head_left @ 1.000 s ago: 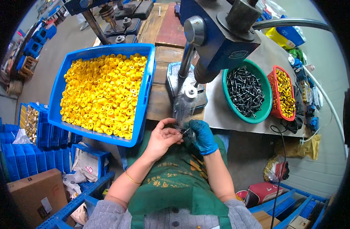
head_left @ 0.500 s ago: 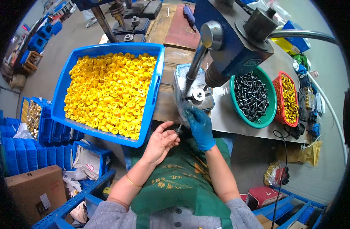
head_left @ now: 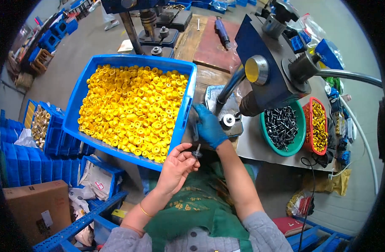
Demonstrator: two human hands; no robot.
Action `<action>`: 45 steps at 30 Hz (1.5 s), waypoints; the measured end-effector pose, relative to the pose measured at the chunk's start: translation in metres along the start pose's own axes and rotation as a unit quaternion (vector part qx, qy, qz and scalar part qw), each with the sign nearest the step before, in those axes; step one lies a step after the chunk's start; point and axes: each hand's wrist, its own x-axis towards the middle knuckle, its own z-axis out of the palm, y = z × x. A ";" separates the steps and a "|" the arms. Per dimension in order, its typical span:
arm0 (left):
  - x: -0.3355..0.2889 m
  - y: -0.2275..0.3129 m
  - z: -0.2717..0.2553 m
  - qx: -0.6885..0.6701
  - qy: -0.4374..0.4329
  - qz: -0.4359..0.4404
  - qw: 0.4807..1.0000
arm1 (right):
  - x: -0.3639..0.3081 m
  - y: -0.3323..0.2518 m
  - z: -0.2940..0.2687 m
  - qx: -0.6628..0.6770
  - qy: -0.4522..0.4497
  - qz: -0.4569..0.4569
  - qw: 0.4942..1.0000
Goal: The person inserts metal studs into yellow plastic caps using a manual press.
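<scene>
Between the thumb and fingers of my bare left hand [head_left: 175, 169] is a black-headed screw [head_left: 197, 154], its thin metal shank pointing up. My right hand [head_left: 211, 127] wears a blue glove and hovers between the blue tub [head_left: 185, 105] and the press base. Its fingertips are partly hidden and blurred, so a grip on anything cannot be made out. Many small yellow caps [head_left: 129, 113] fill the tub. To the right of the glove, a round metal fixture [head_left: 229, 120] sits on the press base below the spindle [head_left: 251, 104].
The blue bench press [head_left: 264, 54] rises at right, its lever arm slanting down. Beyond it stand a green basin [head_left: 302, 132] of black-headed screws and a red basket [head_left: 308, 126] of yellow-capped parts. A second press [head_left: 158, 38], a blue power tool [head_left: 222, 32] and a wrench [head_left: 198, 24] lie farther back.
My gloved right hand has moved left and up, from in front of the press fixture toward the tub's right side. The left hand still holds the screw. The whole view has shifted.
</scene>
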 end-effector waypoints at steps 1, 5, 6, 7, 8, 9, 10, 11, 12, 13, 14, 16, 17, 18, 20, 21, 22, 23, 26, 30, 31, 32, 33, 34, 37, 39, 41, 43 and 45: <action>0.003 0.003 0.001 -0.005 -0.006 0.008 1.000 | 0.000 -0.003 -0.011 0.036 -0.033 0.009 0.999; 0.009 0.007 0.003 -0.004 -0.016 0.011 1.000 | 0.005 -0.010 -0.011 -0.281 -0.039 -0.065 0.957; 0.009 0.008 0.003 -0.002 -0.017 0.013 1.000 | 0.009 -0.011 -0.005 -0.280 -0.036 -0.067 0.957; 0.009 0.009 0.005 0.003 -0.019 0.006 1.000 | 0.015 -0.011 0.000 -0.317 -0.095 -0.033 0.943; 0.009 0.008 0.007 0.009 -0.021 -0.002 1.000 | 0.018 -0.008 0.004 -0.352 -0.153 0.002 0.923; 0.007 0.010 0.010 0.012 -0.026 -0.003 1.000 | 0.015 0.012 0.018 -0.387 -0.109 0.013 0.915; 0.005 0.013 0.011 0.016 -0.024 0.005 1.000 | 0.016 0.015 0.020 -0.387 -0.107 0.012 0.916; 0.003 0.015 0.011 0.019 -0.024 0.011 0.999 | 0.017 0.018 0.021 -0.387 -0.114 0.017 0.915; 0.002 0.016 0.011 0.020 -0.027 0.010 0.999 | 0.016 0.023 0.020 -0.388 -0.121 0.022 0.913; -0.002 0.017 0.005 0.015 -0.012 0.029 0.999 | 0.017 0.008 0.016 -0.344 -0.142 0.017 0.928; -0.004 0.018 0.003 0.010 -0.001 0.046 0.999 | 0.013 0.002 0.008 -0.341 -0.145 0.012 0.929; 0.001 0.018 0.009 0.009 0.031 0.047 0.998 | 0.002 0.001 -0.020 -0.142 0.023 -0.042 0.989; 0.004 0.016 0.010 0.015 0.031 0.057 0.998 | -0.006 -0.003 -0.033 -0.140 0.021 -0.042 0.989; 0.002 0.018 0.003 0.009 0.029 0.071 0.997 | -0.012 -0.018 -0.042 -0.067 0.025 0.022 0.997; 0.010 0.016 0.008 0.044 0.031 0.084 0.995 | -0.024 -0.032 -0.064 0.013 0.043 0.097 0.994; 0.014 0.014 0.011 0.077 0.031 0.097 0.992 | -0.030 -0.037 -0.073 0.200 -0.006 0.205 0.958; 0.017 0.011 0.012 0.079 0.029 0.093 0.992 | -0.037 -0.043 -0.080 0.376 -0.052 0.301 0.875; 0.020 0.007 0.013 0.108 0.019 0.118 0.987 | -0.042 -0.049 -0.087 0.385 -0.085 0.287 0.873; 0.026 -0.001 0.022 0.162 0.002 0.150 0.975 | -0.052 -0.073 -0.097 0.416 -0.075 0.266 0.867; 0.027 -0.009 0.029 0.307 0.007 0.223 0.925 | -0.060 -0.075 -0.100 0.434 -0.114 0.288 0.846; 0.026 -0.011 0.028 0.379 0.002 0.254 0.890 | -0.063 -0.074 -0.100 0.444 -0.107 0.303 0.837; 0.025 -0.011 0.027 0.379 0.005 0.253 0.890 | -0.064 -0.072 -0.100 0.444 -0.109 0.304 0.835; 0.025 -0.012 0.026 0.435 -0.010 0.280 0.856 | -0.065 -0.070 -0.099 0.421 -0.114 0.288 0.853; 0.025 -0.011 0.024 0.489 -0.025 0.306 0.817 | -0.066 -0.068 -0.098 0.398 -0.119 0.270 0.869; 0.024 -0.013 0.019 0.521 -0.039 0.333 0.785 | -0.064 -0.070 -0.099 0.370 -0.124 0.284 0.876; 0.024 -0.012 0.020 0.507 -0.038 0.346 0.788 | -0.064 -0.066 -0.096 0.369 -0.132 0.271 0.879; 0.024 -0.011 0.022 0.491 -0.041 0.358 0.793 | -0.069 -0.053 -0.089 0.365 -0.137 0.260 0.883; 0.021 -0.005 0.023 0.415 -0.018 0.297 0.860 | -0.075 -0.035 -0.078 0.607 -0.054 0.264 0.747; 0.020 0.003 0.021 0.328 -0.004 0.229 0.916 | -0.080 -0.031 -0.073 0.668 -0.012 0.287 0.686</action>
